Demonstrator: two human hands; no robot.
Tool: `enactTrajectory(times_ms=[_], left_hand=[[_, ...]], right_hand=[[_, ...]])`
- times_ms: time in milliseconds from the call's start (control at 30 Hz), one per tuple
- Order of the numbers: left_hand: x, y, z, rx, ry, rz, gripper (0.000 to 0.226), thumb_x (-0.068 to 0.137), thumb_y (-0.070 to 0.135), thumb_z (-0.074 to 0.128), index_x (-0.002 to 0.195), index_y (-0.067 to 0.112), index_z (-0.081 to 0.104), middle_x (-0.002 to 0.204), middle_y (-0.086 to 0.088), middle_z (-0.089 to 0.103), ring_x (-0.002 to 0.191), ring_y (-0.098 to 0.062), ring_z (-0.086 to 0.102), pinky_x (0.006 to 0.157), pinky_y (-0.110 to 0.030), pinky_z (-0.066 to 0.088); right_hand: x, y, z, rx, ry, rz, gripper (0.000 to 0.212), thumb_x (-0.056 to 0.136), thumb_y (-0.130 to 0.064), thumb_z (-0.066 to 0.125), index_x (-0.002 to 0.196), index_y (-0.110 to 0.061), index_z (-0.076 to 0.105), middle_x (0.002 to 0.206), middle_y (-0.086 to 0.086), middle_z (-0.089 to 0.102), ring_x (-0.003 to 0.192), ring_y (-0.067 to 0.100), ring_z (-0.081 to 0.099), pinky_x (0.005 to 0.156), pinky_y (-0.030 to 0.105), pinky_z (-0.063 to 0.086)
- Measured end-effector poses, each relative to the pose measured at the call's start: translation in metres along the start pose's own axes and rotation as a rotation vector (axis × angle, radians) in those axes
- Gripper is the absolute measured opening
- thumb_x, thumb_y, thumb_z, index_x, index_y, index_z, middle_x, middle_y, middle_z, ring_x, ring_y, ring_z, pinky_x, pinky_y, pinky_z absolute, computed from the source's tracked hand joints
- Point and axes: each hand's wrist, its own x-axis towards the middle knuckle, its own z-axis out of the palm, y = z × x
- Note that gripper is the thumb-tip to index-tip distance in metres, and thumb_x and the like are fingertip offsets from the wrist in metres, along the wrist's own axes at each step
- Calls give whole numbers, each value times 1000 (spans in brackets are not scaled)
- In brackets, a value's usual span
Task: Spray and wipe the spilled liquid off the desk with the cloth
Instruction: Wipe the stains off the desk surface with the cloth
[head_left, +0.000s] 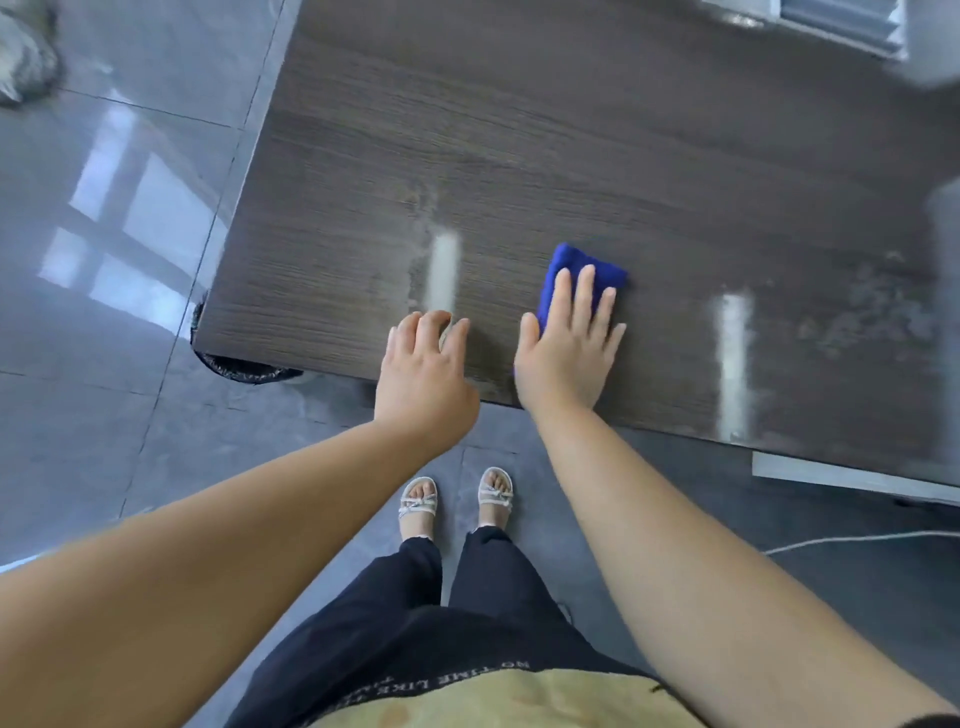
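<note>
A folded blue cloth (576, 262) lies on the dark wood desk (519, 156) near its front edge. My right hand (569, 348) presses flat on the cloth with straight fingers, covering its near half. My left hand (423, 371) rests on the desk edge to the left, fingers loosely bent and holding nothing. A wet, streaky film (872, 306) shines on the desk to the right of the cloth, and a fainter damp patch (431, 249) sits to the left of it. No spray bottle is in view.
A dark bin with a black liner (244, 371) peeks out under the desk's left corner. A white cable (857, 540) runs over the glossy grey floor at right. A white windowed unit (841, 26) stands at the desk's far right.
</note>
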Motion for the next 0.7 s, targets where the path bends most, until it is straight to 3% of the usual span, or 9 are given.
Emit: enactTrajectory(times_ms=[100, 167, 233, 300, 400, 467, 533, 633, 700], left_hand=[[-4, 8, 7, -67, 101, 73, 49, 73, 13, 55, 121, 6, 57, 125, -14, 54, 115, -40, 46, 99, -42, 37], [-6, 16, 13, -75, 126, 155, 45, 64, 7, 61, 109, 4, 64, 111, -17, 61, 100, -44, 55, 86, -44, 46], [-9, 27, 17, -61, 86, 200, 47, 61, 7, 61, 108, 4, 65, 110, -17, 61, 99, -45, 55, 82, -45, 48], [-10, 42, 17, -62, 12, 225, 52, 68, 7, 55, 119, 6, 60, 123, -15, 54, 114, -42, 46, 91, -44, 43], [-8, 62, 21, -17, -63, 261, 57, 80, 10, 54, 136, 14, 45, 140, -6, 37, 130, -30, 25, 102, -36, 29], [-5, 75, 24, 1, -67, 286, 58, 81, 12, 54, 137, 14, 43, 141, -6, 36, 131, -30, 24, 103, -35, 28], [-2, 92, 28, -1, -62, 286, 57, 80, 13, 55, 137, 12, 45, 140, -9, 38, 131, -32, 26, 104, -37, 28], [4, 119, 33, -38, -28, 224, 54, 80, 12, 54, 134, 11, 47, 139, -9, 41, 130, -32, 29, 103, -40, 31], [7, 132, 36, -49, -8, 191, 52, 80, 12, 52, 132, 11, 50, 137, -10, 43, 128, -33, 33, 100, -42, 33]], right_hand=[[-28, 7, 4, -25, -56, -348, 58, 95, -44, 27, 147, -21, 29, 156, 2, 22, 143, 30, 18, 113, 52, 15], [-30, 44, -5, -64, -84, -525, 55, 93, -40, 30, 144, -21, 36, 153, 1, 30, 141, 29, 27, 110, 54, 23], [-27, 88, -14, -96, -83, -534, 55, 91, -37, 32, 143, -21, 38, 152, 0, 32, 140, 27, 29, 110, 54, 24], [-20, 142, -27, -85, -81, -354, 57, 92, -40, 27, 146, -24, 31, 155, -3, 23, 143, 24, 20, 113, 53, 17], [-5, 198, -49, -46, -47, 69, 53, 98, -34, 31, 150, -24, 20, 159, -4, 9, 146, 22, 6, 115, 53, 9], [4, 186, -50, -8, 13, 315, 55, 100, -31, 33, 151, -23, 15, 159, -4, 4, 146, 23, 2, 115, 52, 6], [2, 149, -40, 40, 28, 391, 57, 99, -36, 32, 151, -22, 13, 159, -1, 2, 146, 25, 1, 115, 51, 4], [-18, 115, -22, 13, 39, -12, 57, 95, -41, 30, 147, -18, 30, 155, 5, 23, 142, 32, 20, 111, 55, 16], [-22, 137, -26, -32, -47, -294, 56, 93, -41, 27, 144, -19, 38, 152, 3, 32, 140, 31, 28, 109, 55, 23]])
